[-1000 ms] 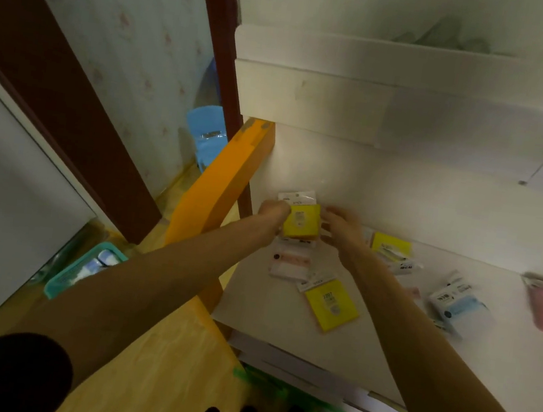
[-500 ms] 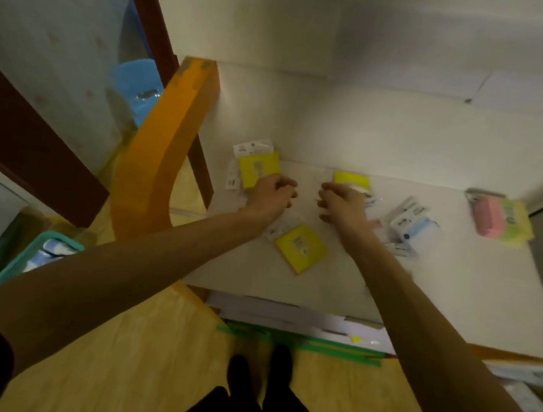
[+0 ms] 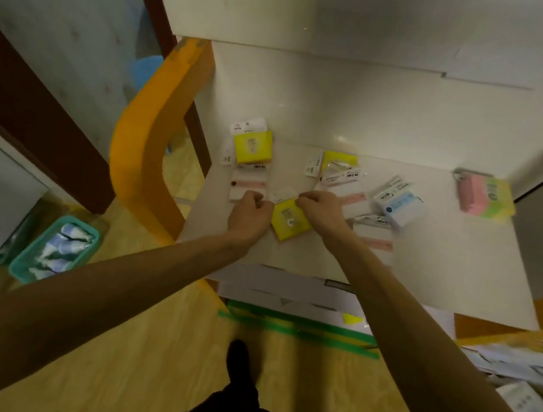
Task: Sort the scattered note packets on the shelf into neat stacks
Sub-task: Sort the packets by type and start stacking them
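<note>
Yellow note packet (image 3: 290,221) lies on the white shelf (image 3: 445,263), near the front edge, turned at an angle. It sits directly between the two hands.

Left hand (image 3: 251,215): fingers curled, knuckles up, touching the packet's left edge. Whether the fingertips actually pinch the packet — cannot tell; they are hidden under the hand.

Right hand (image 3: 323,211): fingers curled over the packet's upper right corner, gripping it there. Its clear header tab (image 3: 284,194) sticks out between the two hands.

Surroundings on shelf:
- Second yellow packet (image 3: 252,146) at back left, lying on top of a pale pink-striped packet (image 3: 249,184), just beyond the left hand.
- Third yellow packet (image 3: 340,161) at back centre, partly under clear-wrapped packets (image 3: 346,181) that run down beside the right hand.
- Blue-and-white packets (image 3: 399,205) to the right of the right hand, overlapping loosely.
- Pink block (image 3: 471,197) and green block (image 3: 497,199) side by side, touching, at far right, well apart from the hands.

Nothing lies over the held packet apart from the hands.

Orange shelf side panel (image 3: 155,135) stands at left. Teal basket (image 3: 55,250) sits on the floor below left.
</note>
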